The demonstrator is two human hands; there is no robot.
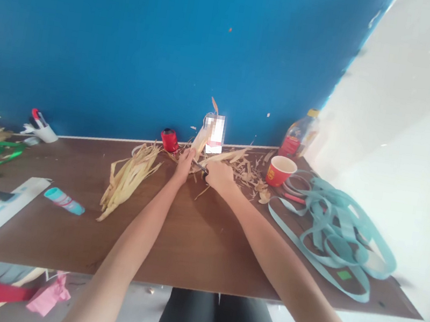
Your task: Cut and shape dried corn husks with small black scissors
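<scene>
My left hand (184, 164) is closed around the lower end of a pale, dry corn husk (200, 141), which points up toward the blue wall. In my right hand (219, 176) is a pair of scissors (199, 166); its metal blades reach left to the husk just beside my left fingers. How far the blades are apart is too small to tell. Narrow husk scraps (246, 175) lie scattered behind and right of my right hand. Left of my hands rests a bundle of corn husks (130, 183).
A red spool (169, 141) stands by the wall. To the right are a red paper cup (279, 172), a bottle (296, 137) and coiled light-blue ribbon (327, 222). A blue tube (64, 201), a white pen holder (46, 132) and a power strip (24, 196) lie left.
</scene>
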